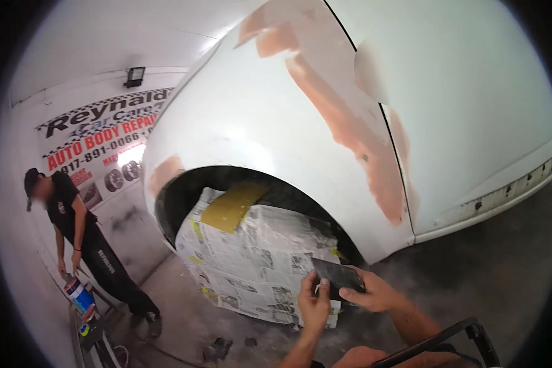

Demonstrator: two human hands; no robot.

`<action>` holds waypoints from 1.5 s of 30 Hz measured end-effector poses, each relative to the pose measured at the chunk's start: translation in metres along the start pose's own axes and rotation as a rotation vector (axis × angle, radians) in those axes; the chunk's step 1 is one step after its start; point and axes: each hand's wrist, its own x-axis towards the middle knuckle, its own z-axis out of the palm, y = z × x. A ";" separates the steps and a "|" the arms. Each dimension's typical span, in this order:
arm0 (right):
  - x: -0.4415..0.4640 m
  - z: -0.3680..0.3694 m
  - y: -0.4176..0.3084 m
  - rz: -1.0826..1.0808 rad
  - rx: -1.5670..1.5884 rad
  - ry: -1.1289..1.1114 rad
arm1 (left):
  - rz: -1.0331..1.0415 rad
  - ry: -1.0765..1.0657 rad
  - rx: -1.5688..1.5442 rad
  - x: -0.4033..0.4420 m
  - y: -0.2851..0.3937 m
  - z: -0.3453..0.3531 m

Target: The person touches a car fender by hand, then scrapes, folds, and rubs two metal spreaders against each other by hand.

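newspaper covering (257, 264) at lower centre; just right, the left hand (316, 302) pinches a dark sheet (335, 274), long axis sloping down rightward, its right end grasped by the right hand (374, 294), nearer the patched panel (288, 122) above.

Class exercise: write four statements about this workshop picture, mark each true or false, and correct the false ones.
1. The left hand and right hand both hold a dark flat piece. True.
2. The yellow sheet lies on the floor. False: the yellow sheet rests against newspaper in the wheel arch.
3. The white car has reddish-brown patches. True.
4. The other person wears white trousers. False: the trousers are dark.
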 end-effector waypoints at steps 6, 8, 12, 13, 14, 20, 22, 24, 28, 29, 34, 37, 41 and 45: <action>-0.026 -0.028 -0.007 0.130 0.241 0.486 | 0.890 -0.171 0.811 0.078 0.085 -0.012; -0.035 -0.034 -0.021 0.070 0.316 0.657 | 1.163 -0.033 0.815 0.144 0.133 -0.020; -0.044 -0.059 -0.042 -0.118 0.223 0.768 | 1.130 0.536 1.054 0.288 0.221 -0.027; -0.046 -0.062 -0.042 -0.109 0.168 0.859 | 1.020 0.611 1.146 0.323 0.230 -0.032; -0.047 -0.066 -0.043 -0.096 0.164 0.869 | 1.012 0.596 1.144 0.332 0.232 -0.029; -0.056 -0.090 -0.026 -0.202 0.195 0.902 | 0.898 0.502 1.059 0.289 0.187 0.023; -0.058 -0.094 -0.022 -0.172 0.223 0.908 | 0.946 0.494 1.044 0.264 0.167 0.049; -0.060 -0.096 -0.019 -0.155 0.231 0.947 | 0.928 0.470 1.040 0.241 0.154 0.069; -0.065 -0.099 -0.015 -0.154 0.279 1.022 | 0.957 0.377 1.137 0.199 0.124 0.103; -0.066 -0.099 -0.015 -0.155 0.286 1.022 | 0.992 0.339 1.146 0.189 0.115 0.110; -0.065 -0.099 -0.012 -0.148 0.283 1.015 | 1.086 0.154 1.156 0.145 0.066 0.126; -0.062 -0.090 -0.018 -0.097 0.332 1.014 | 1.086 -0.034 1.175 0.119 0.028 0.123; -0.064 -0.090 -0.022 -0.101 0.344 0.909 | 1.128 -0.301 1.180 0.101 -0.009 0.109; -0.063 -0.081 -0.040 -0.167 0.257 0.962 | 1.170 -0.409 1.306 0.106 0.002 0.085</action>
